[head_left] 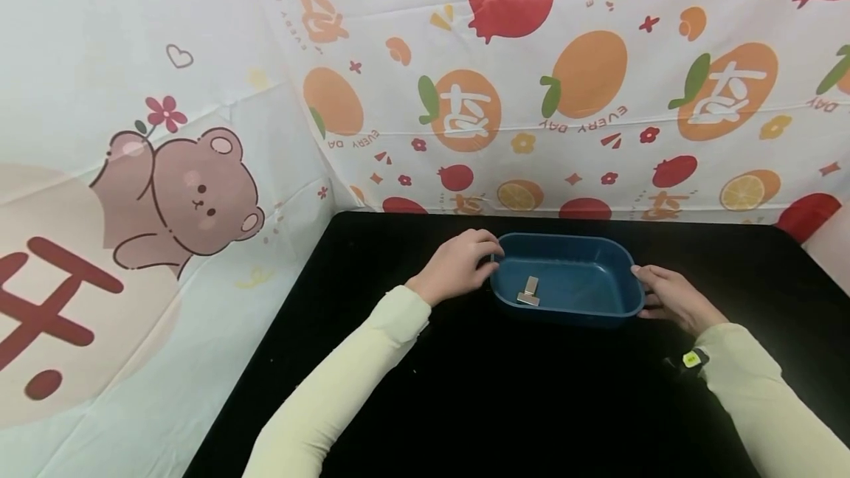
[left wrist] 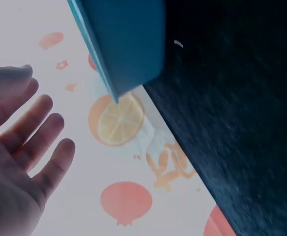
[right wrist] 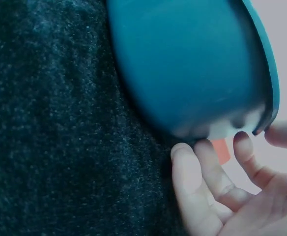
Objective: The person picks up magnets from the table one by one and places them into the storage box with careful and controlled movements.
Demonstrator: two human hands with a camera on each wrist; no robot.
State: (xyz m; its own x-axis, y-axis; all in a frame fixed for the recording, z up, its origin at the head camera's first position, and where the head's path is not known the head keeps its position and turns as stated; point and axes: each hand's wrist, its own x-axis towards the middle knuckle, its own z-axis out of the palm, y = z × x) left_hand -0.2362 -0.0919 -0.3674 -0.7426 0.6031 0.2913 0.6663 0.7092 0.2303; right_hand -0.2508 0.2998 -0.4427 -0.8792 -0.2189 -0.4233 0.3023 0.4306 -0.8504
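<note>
A blue oblong plastic tub (head_left: 571,282) stands on the black table. Two small, shiny metal rectangular pieces (head_left: 529,293) lie in its left part, touching in a T shape. My right hand (head_left: 674,297) holds the tub's right end, thumb at the rim and fingers against the outer wall. In the right wrist view, those fingertips (right wrist: 185,155) meet the end of the tub (right wrist: 192,69). At the opposite end my left hand (head_left: 458,264) hovers beside the rim. The left wrist view shows that hand (left wrist: 25,142) with loosely spread fingers, apart from the tub (left wrist: 129,44).
The table (head_left: 518,397) has a black cloth-like surface. Behind it hangs a white curtain (head_left: 505,57) printed with fruit, and another with a bear (head_left: 192,198) hangs at the left. A small black device with a yellow-green face (head_left: 695,358) sits at the right wrist.
</note>
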